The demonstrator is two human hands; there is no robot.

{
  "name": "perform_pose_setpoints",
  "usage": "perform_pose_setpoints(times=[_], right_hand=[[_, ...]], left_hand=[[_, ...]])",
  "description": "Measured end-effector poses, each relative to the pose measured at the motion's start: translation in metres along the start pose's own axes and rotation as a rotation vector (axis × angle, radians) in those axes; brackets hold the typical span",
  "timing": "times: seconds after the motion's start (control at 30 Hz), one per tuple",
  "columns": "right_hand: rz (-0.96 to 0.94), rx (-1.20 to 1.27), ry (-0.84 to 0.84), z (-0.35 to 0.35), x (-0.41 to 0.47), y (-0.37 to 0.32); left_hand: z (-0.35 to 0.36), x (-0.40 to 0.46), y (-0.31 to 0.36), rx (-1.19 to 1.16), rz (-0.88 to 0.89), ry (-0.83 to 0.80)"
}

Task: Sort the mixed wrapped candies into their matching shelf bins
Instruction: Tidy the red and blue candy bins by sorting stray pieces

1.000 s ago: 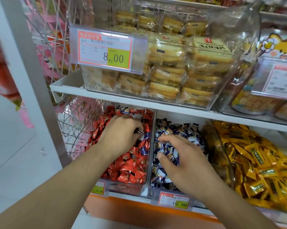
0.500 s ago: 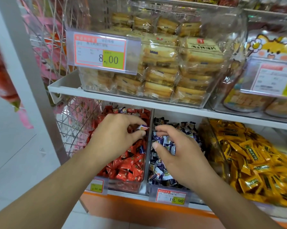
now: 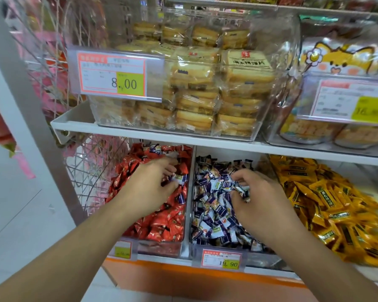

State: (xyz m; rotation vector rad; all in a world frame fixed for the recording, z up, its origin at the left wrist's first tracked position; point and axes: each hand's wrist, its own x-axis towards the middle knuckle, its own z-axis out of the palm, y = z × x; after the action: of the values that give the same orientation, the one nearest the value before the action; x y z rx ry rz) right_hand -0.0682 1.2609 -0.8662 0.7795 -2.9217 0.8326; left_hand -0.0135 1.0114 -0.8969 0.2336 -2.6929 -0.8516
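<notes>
- Three bins are seen along the lower shelf in the head view: a red-candy bin (image 3: 161, 244) at lower centre-left, a blue-and-white candy bin (image 3: 218, 247) at lower centre, and a yellow-candy bin (image 3: 268, 168) at lower right.
- One stray blue-and-white candy (image 3: 179, 179) is pinched between thumb and fingertips of the left hand (image 3: 150, 188), above the red pile and just beside the divider (image 3: 189, 192) between the two bins.
- Its long axis is judged to lie roughly level across the frame, one twisted end pointing right toward the divider; the wrapper is partly hidden by the fingers, so the tilt cannot be fixed more closely.
- The right hand (image 3: 262, 199) is curled down into the blue-and-white pile, with wrapped pieces (image 3: 238, 189) apparently gathered under the fingertips; whether a piece is truly gripped cannot be told.
- Progress, as judged: sorting is under way, not finished. Other blue-and-white strays (image 3: 156, 149) are visible at the back of the red pile, and one (image 3: 181, 198) lies near the divider below the left hand.
- Remaining, as judged: the held stray is not yet across the divider, and the leftover strays are not yet picked out.
- No strays are made out in the yellow pile; blur at right limits that reading.
- Above, biscuit packs (image 3: 194, 101) in a clear box are untouched by either hand.
</notes>
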Motion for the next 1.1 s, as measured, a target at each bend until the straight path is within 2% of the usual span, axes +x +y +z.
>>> perform_pose_setpoints(times=[0.13, 0.37, 0.53, 0.67, 0.87, 1.1], right_hand=[[-0.028, 0.030, -0.059, 0.004, 0.002, -0.003], [-0.045, 0.041, -0.060, 0.014, 0.007, -0.005], [-0.050, 0.026, -0.065, 0.016, 0.004, -0.005], [-0.050, 0.019, -0.071, 0.017, 0.004, -0.008], [-0.068, 0.009, -0.076, 0.020, 0.003, -0.008], [-0.079, -0.008, -0.079, 0.021, 0.003, -0.005]], left_hand=[[-0.002, 0.005, -0.013, 0.103, 0.010, 0.024], [-0.001, 0.010, -0.016, 0.268, 0.032, 0.028], [-0.002, 0.013, -0.012, 0.272, 0.007, -0.031], [-0.002, 0.013, -0.005, 0.131, -0.054, -0.122], [0.005, 0.015, -0.003, 0.264, 0.021, -0.143], [0.004, 0.012, 0.003, 0.258, -0.047, -0.099]])
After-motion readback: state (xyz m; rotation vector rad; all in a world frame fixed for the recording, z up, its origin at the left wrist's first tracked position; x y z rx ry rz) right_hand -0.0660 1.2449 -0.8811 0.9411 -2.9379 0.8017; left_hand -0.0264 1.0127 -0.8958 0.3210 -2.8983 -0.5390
